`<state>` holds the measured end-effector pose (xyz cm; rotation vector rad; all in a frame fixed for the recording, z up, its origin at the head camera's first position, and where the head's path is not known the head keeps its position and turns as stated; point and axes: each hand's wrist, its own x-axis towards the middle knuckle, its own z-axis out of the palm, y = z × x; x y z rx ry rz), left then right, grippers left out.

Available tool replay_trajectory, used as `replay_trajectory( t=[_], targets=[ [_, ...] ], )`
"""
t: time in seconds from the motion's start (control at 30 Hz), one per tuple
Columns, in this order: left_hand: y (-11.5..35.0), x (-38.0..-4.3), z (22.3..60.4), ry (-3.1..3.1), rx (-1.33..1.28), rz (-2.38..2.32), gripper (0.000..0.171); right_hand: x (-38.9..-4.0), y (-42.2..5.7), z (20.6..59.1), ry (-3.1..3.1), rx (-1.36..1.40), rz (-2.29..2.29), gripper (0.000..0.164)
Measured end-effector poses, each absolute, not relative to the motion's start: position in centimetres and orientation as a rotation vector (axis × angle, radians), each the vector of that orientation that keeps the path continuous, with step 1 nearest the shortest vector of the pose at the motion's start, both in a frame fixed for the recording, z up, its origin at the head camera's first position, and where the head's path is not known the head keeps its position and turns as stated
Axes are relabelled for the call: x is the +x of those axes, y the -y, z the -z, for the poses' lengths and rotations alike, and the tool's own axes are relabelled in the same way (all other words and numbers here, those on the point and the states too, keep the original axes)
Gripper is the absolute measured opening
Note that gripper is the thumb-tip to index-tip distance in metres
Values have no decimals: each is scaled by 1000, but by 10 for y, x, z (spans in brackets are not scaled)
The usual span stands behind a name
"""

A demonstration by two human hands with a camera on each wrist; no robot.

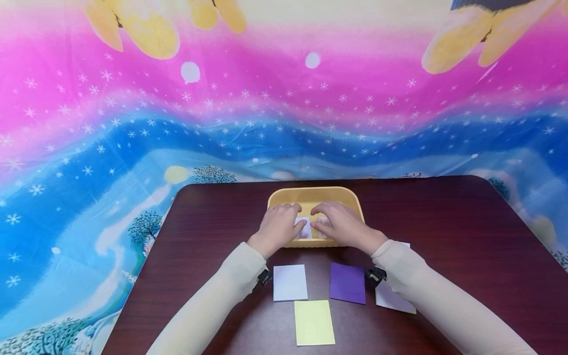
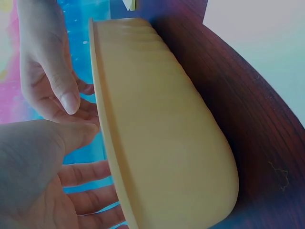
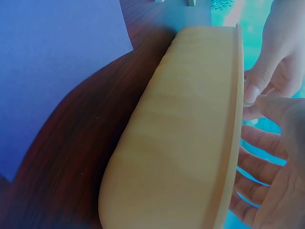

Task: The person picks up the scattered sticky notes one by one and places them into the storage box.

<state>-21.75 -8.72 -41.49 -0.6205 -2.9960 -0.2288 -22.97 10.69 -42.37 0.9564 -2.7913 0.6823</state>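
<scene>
Pale yellow rectangular paper pad (image 1: 314, 323) laid nearest of pads on dark red-brown wooden surface (image 1: 213, 222). Beyond it, yellow round-cornered plastic tray (image 1: 316, 243) placed with long axis left-to-right. Left hand (image 1: 279, 223) and right hand (image 1: 340, 223) held over tray's near wall, equally close; fingers spread, loosely bent, fingertip contact cannot be told. Inside, flat white piece (image 1: 304, 230) located beside left hand, patterned piece (image 1: 322, 231) beside right.
</scene>
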Motion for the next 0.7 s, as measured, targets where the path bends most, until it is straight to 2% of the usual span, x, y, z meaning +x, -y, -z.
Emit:
replay_trajectory(
  t=[0.7],
  targets=[
    [87, -211, 410, 2947, -633, 237, 43, -226, -108, 420, 2759, 971, -678, 34]
  ],
)
